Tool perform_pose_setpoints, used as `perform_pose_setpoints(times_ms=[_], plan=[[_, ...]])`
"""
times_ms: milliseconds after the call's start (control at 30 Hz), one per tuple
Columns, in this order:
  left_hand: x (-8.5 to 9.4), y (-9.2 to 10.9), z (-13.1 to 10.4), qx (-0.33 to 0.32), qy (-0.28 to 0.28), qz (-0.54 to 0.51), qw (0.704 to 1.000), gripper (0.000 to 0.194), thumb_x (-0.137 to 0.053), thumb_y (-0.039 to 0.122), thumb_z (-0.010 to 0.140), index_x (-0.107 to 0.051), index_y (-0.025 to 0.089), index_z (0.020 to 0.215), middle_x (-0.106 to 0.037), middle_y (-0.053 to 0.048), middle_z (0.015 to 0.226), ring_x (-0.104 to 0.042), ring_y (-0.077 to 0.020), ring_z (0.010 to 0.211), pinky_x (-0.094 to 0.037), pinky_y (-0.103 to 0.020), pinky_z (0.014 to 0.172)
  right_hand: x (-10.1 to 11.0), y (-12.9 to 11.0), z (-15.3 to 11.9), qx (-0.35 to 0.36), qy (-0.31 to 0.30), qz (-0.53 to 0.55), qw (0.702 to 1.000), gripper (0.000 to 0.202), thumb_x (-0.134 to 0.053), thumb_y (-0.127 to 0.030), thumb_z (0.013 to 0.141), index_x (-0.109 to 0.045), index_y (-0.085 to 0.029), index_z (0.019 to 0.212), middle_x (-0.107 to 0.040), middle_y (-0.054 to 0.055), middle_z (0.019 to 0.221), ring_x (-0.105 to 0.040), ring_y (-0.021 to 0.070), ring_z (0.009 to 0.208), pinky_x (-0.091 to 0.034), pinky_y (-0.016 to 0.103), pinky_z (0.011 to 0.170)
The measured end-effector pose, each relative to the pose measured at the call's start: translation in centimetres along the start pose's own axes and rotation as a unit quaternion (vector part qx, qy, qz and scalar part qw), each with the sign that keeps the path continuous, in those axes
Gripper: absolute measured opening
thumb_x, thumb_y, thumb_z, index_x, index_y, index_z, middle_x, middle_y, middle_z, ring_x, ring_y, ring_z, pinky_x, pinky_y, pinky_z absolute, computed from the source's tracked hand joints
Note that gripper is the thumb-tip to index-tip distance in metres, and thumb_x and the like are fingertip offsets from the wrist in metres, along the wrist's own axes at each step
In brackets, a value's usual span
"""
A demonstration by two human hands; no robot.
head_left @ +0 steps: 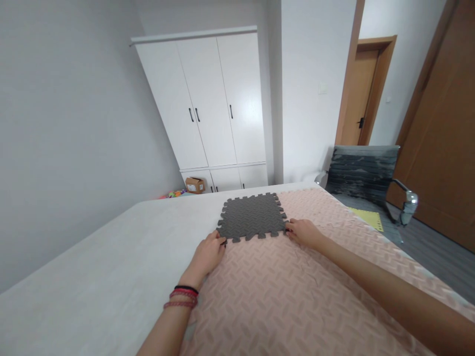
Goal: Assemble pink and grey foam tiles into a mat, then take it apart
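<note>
A dark grey foam mat tile (253, 215) with jigsaw-cut edges lies flat on a pink textured foam mat (260, 291). Its near left corner is between the fingers of my left hand (209, 252), which wears a black band and red bead bracelets at the wrist. At the near right corner, my right hand (302, 232) grips the tile's edge with fingertips pressed together. The undersides of both corners are hidden by my fingers.
The pink mat covers the right part of a white-covered surface (111, 262). Beyond stand a white wardrobe (208, 104) and a cardboard box (195, 185). To the right is a dark chair (363, 173) with a yellow sheet (367, 218) on its seat.
</note>
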State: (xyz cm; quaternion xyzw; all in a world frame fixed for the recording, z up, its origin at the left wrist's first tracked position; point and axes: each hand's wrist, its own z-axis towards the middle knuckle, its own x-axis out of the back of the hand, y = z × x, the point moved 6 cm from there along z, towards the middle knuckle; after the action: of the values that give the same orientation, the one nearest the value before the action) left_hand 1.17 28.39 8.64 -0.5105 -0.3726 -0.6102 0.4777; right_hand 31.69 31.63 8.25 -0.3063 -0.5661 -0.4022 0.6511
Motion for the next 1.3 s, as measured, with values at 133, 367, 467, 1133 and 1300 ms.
perform_pose_setpoints(times_ms=[133, 367, 467, 1133, 1300], plan=[[0.3, 0.7, -0.1, -0.016, -0.011, 0.017, 1.000, 0.028, -0.041, 0.015, 0.084, -0.068, 0.017, 0.091, -0.061, -0.009, 0.097, -0.059, -0.0192, 0.092, -0.045, -0.030, 0.083, 0.0, 0.0, 0.2, -0.033, -0.014, -0.018, 0.999, 0.020, -0.047, -0.035, 0.090, -0.061, -0.022, 0.096, -0.064, 0.004, 0.100, -0.063, 0.0198, 0.085, -0.041, 0.027, 0.066], [0.3, 1.7, -0.2, -0.008, -0.016, 0.039, 0.999, 0.029, -0.037, 0.015, 0.086, -0.067, 0.015, 0.088, -0.064, -0.012, 0.092, -0.061, -0.0224, 0.087, -0.045, -0.035, 0.078, 0.2, -1.3, 0.4, -0.052, -0.039, -0.029, 0.997, 0.022, -0.045, -0.027, 0.090, -0.064, -0.018, 0.096, -0.064, 0.010, 0.104, -0.064, 0.0231, 0.091, -0.045, 0.030, 0.072], [0.2, 1.7, -0.5, -0.008, -0.011, 0.036, 0.999, 0.029, -0.038, 0.013, 0.085, -0.067, 0.015, 0.088, -0.063, -0.012, 0.094, -0.061, -0.0227, 0.089, -0.046, -0.035, 0.079, 1.0, -1.5, 0.3, -0.058, -0.050, -0.027, 0.997, 0.023, -0.043, -0.021, 0.088, -0.066, -0.015, 0.090, -0.066, 0.012, 0.099, -0.064, 0.0243, 0.089, -0.046, 0.031, 0.072], [-0.3, 2.7, -0.7, -0.050, -0.021, -0.047, 0.997, 0.038, -0.040, 0.026, 0.092, -0.057, 0.026, 0.127, -0.052, -0.010, 0.129, -0.049, -0.0234, 0.116, -0.039, -0.038, 0.100, 0.4, -6.9, -0.2, -0.021, -0.039, -0.012, 0.999, 0.038, -0.041, -0.018, 0.088, -0.058, -0.026, 0.121, -0.058, 0.014, 0.113, -0.062, 0.0258, 0.091, -0.047, 0.036, 0.075], [-0.8, 2.5, -0.3, -0.047, -0.029, -0.042, 0.998, 0.040, -0.038, 0.024, 0.092, -0.057, 0.027, 0.127, -0.050, -0.012, 0.131, -0.047, -0.0242, 0.119, -0.039, -0.039, 0.100, 0.1, -6.2, 0.3, -0.021, -0.048, 0.010, 0.999, 0.036, -0.038, -0.016, 0.089, -0.063, -0.019, 0.114, -0.063, 0.013, 0.103, -0.063, 0.0238, 0.087, -0.047, 0.034, 0.075]])
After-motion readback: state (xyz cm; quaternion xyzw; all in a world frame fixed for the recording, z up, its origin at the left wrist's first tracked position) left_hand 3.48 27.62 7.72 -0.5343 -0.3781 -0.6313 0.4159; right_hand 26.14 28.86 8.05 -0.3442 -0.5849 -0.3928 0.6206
